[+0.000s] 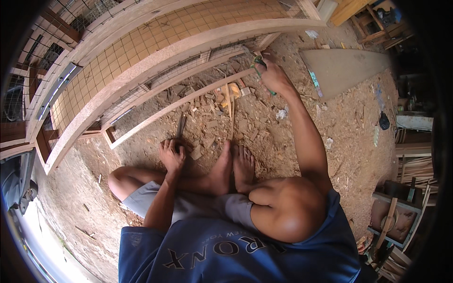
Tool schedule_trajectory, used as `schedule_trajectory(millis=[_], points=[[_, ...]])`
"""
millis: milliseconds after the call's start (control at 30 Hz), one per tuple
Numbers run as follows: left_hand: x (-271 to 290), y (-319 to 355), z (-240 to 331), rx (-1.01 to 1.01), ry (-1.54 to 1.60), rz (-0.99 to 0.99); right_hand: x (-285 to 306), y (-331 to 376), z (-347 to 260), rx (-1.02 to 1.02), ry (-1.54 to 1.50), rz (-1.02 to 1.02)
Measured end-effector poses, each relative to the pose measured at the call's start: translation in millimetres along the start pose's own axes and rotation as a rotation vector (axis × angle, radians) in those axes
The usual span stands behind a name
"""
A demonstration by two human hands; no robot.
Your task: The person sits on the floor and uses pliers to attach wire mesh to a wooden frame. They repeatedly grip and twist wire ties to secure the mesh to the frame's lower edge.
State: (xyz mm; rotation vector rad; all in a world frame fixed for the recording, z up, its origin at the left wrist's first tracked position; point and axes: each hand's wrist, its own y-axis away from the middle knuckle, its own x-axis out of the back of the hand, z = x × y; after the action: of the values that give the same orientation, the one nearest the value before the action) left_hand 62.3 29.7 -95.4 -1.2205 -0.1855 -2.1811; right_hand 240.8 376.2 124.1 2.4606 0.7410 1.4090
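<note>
Up at the wooden frame (207, 89), my right hand (273, 75) is closed round green-handled pliers (258, 63). Their small metal tip points up and left, against the frame's wire mesh near its right end; exactly what it touches is too small to tell. My left hand (172, 154) is low by my bent leg, its fingers curled down over something dark that they mostly hide. A dark, narrow two-armed tool (180, 125) sticks out just beyond those fingertips. My bare feet (244, 165) are between the two hands.
A large wood and wire-mesh structure (122, 80) spans the far left. Wood offcuts (212, 123), thin strips and shavings litter the ground. A flat board (347, 68) lies at right. Stacked wood strips (415, 170) and a metal-framed box (396, 217) line the right edge.
</note>
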Motion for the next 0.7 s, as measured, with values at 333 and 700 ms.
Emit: schedule_trajectory(millis=[333, 700], points=[[0.9, -0.6, 3.4, 0.042, -0.011, -0.026, 6.5, -1.6, -1.1, 0.010, -0.002, -0.125], [-1.9, -0.6, -1.5, -0.015, 0.004, 0.037, 12.9, 13.1, -1.1, 0.018, 0.021, -0.091]])
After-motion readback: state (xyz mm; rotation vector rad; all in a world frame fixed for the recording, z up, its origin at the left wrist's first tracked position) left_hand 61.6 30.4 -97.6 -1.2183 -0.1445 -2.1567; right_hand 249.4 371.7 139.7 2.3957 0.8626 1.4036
